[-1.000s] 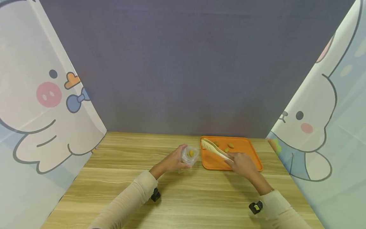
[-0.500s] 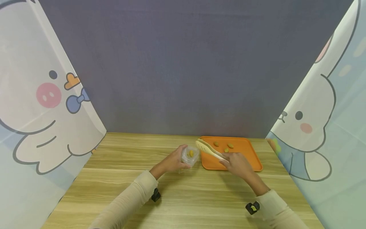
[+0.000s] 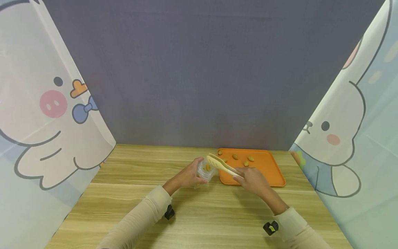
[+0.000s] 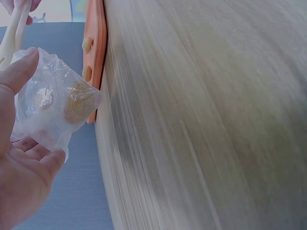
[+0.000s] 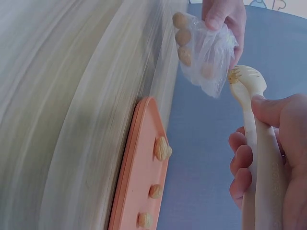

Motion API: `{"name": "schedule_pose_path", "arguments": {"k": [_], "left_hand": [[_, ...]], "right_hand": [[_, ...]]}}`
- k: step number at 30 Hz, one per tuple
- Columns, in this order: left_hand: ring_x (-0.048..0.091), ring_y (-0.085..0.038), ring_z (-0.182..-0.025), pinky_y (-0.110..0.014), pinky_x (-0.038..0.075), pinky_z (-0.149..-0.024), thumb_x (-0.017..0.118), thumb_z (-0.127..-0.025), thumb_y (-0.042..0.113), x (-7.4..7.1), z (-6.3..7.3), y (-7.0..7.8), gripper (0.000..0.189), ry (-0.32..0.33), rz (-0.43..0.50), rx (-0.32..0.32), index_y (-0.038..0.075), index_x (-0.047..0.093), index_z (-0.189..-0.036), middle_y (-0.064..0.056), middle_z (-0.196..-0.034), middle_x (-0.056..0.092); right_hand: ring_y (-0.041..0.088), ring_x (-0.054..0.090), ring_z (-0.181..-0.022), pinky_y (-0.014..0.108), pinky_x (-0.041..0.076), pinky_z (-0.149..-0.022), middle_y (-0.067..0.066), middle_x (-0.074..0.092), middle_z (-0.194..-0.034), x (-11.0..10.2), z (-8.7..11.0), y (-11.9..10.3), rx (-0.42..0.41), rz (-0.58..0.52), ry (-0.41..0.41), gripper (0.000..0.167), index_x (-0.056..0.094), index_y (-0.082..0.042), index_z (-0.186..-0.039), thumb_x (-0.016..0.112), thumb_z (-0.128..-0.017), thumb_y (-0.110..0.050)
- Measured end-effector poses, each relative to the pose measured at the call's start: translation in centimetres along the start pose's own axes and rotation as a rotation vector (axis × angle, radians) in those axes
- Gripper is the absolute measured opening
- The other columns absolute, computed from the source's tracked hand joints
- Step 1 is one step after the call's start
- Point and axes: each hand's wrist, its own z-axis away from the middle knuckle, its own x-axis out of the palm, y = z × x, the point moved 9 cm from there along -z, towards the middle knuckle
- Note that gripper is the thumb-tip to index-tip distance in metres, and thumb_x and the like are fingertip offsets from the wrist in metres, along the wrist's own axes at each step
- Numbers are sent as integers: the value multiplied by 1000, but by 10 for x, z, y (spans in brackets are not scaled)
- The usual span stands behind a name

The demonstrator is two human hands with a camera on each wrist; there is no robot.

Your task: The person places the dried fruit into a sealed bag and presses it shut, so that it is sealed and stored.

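Note:
My left hand [image 3: 188,175] grips a clear plastic bag [image 5: 207,60] by its mouth, left of the orange tray [image 3: 264,173]. Several walnuts [image 5: 183,37] show through the film near the bag's bottom. Cream-coloured tongs [image 3: 224,166] are held in my right hand [image 3: 255,180], thumb on one arm and fingers curled round the other. Between the tong tips, in the right wrist view, a brown piece, apparently a walnut [image 5: 233,75], is pinched. In the head view those tips overlap the bag's mouth. On the tray lie several more walnuts [image 3: 235,156].
The tray rests on a wood-grain table [image 3: 199,214] close to the dark grey back panel [image 3: 199,76]. Cartoon-printed panels [image 3: 339,114] stand at both sides. A small black device [image 3: 271,228] is on each wrist.
My right hand has moved left with the tongs, from over the tray's left part to the bag's mouth. Walnuts at the tray's left edge are uncovered. My left hand stays in place.

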Motion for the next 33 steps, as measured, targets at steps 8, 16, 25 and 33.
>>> {"name": "schedule_pose_path", "arguments": {"k": [8, 16, 25, 33], "left_hand": [[60, -24, -112, -41, 53, -93, 85, -83, 37, 0, 0, 2, 102, -4, 21, 0, 1, 24, -157, -16, -133, 56], [60, -23, -112, -41, 53, -93, 85, -83, 38, 0, 0, 0, 102, 0, 14, -5, 2, 24, -157, -15, -133, 56], [60, -23, -109, -41, 52, -94, 85, -83, 38, -1, 1, -1, 102, 3, -8, -16, 3, 25, -157, -17, -132, 57], [60, -23, -110, -43, 51, -96, 85, -83, 37, -1, 2, -1, 101, 6, -3, -16, 3, 25, -157, -17, -132, 57]], "right_hand": [[3, 36, -47, 21, 33, -46, -8, 59, -65, 1, -1, -7, -9, -29, 8, 44, 71, -2, -127, 73, -94, -30], [4, 37, -48, 21, 34, -47, -9, 51, -62, 3, -2, -2, 35, -57, -24, 45, 69, -3, -130, 71, -96, -32], [6, 40, -51, 23, 36, -49, -7, 55, -65, -3, 0, 15, 54, -49, 0, 46, 68, 0, -131, 70, -96, -31], [8, 43, -55, 26, 37, -53, -2, 63, -71, -13, 5, 31, 45, -14, 47, 46, 68, 2, -129, 71, -95, -29]]}}
